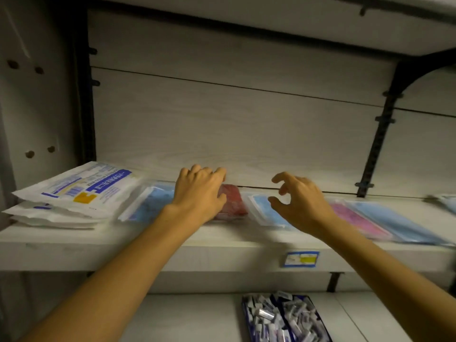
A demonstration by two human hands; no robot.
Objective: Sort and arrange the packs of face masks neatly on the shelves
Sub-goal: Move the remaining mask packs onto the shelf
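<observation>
The red mask pack [232, 202] lies about midway along the white shelf [148, 245], its far end close to the back panel [222, 124], and serves as the reference for everything else. The left hand [199, 191] rests on its left half, fingers bent over the far edge toward the panel; whether they actually grip the pack or only press on it cannot be told. The right hand [299, 201] hovers just right of the red pack, above a blue mask pack [262, 209], thumb and fingers spread in a loose claw and holding nothing.

Left of the red pack, partly under the left wrist, lies another blue pack in clear wrap [148, 202]. Further left, a stack of white printed pouches [74, 191] sits tilted, its corners jutting toward the shelf's left end. Well to the right of the red pack, a pink mask pack [355, 218] and a long blue pack [399, 223] overlap and reach close to the shelf's front edge. Bare shelf shows in front of the red pack, a strip running along the front lip. A price label [301, 259] is fixed to the lip, below and right of the red pack. On the lower shelf, a blue tray of small wrapped items [283, 317] sits below it. The frame is motion-blurred.
</observation>
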